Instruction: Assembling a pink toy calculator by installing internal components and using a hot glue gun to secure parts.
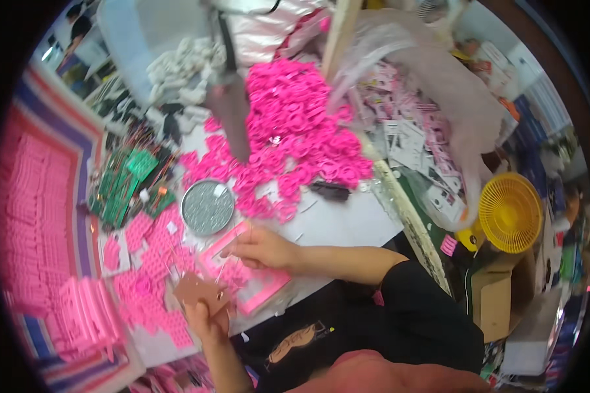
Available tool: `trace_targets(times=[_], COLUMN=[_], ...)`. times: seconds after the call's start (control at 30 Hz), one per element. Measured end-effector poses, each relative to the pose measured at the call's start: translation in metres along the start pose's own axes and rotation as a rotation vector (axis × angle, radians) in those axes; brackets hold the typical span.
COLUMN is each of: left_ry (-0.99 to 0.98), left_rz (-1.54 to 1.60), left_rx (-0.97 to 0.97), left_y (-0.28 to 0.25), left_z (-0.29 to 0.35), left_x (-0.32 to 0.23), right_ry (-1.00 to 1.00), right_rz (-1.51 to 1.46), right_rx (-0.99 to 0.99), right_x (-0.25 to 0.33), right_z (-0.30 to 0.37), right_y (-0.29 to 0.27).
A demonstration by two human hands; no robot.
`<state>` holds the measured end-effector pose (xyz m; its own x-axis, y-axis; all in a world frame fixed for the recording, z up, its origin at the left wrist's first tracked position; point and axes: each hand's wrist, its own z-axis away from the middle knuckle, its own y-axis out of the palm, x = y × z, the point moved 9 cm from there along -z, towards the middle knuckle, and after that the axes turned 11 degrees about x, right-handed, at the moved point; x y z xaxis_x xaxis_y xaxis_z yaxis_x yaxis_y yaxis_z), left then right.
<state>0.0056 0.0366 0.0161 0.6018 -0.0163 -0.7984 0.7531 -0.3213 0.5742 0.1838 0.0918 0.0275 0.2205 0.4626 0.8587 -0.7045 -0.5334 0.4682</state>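
Note:
My left hand (206,321) grips a flat brown board (202,293) by its lower edge, thumb on top. Thin wires seem to trail off its right side. Farther right, my right hand (262,247) is closed in a pinch; a thin pale strand shows near the fingertips, but what they hold is too blurred to name. Beneath that hand lies a pink rectangular plastic frame (267,299) on the white table (347,224). Pink perforated plastic panels (154,262) are spread just left of the board. A round tin of small metal parts (207,208) stands beyond both hands.
A heap of bright pink plastic rings (288,111) covers the far table. Green circuit boards with wires (123,183) lie left, near stacked pink parts (39,203). A dark upright tool (231,111) rises mid-table. Right are a clear plastic bag (432,85) and yellow basket (511,213).

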Motion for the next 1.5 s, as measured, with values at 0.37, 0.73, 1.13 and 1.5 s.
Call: trace_targets(times=[0.37, 0.73, 1.13, 1.5], left_ry=[-0.119, -0.428, -0.498, -0.517], left_rz=[-0.096, -0.546, -0.425, -0.434], left_rx=[0.165, 0.303, 0.253, 0.26], left_y=[0.056, 0.09, 0.074, 0.075], left_z=[0.001, -0.021, 0.014, 0.014], left_x=[-0.004, -0.005, 0.001, 0.008], right_ry=[-0.137, -0.128, 0.03, -0.341], right_rz=[-0.301, 1.03, 0.822, 1.277], right_rx=[-0.174, 0.131, 0.778, 0.377], right_x=[0.0, 0.089, 0.056, 0.082], right_z=[0.148, 0.16, 0.025, 0.066], right_y=[-0.06, -0.058, 0.025, 0.026])
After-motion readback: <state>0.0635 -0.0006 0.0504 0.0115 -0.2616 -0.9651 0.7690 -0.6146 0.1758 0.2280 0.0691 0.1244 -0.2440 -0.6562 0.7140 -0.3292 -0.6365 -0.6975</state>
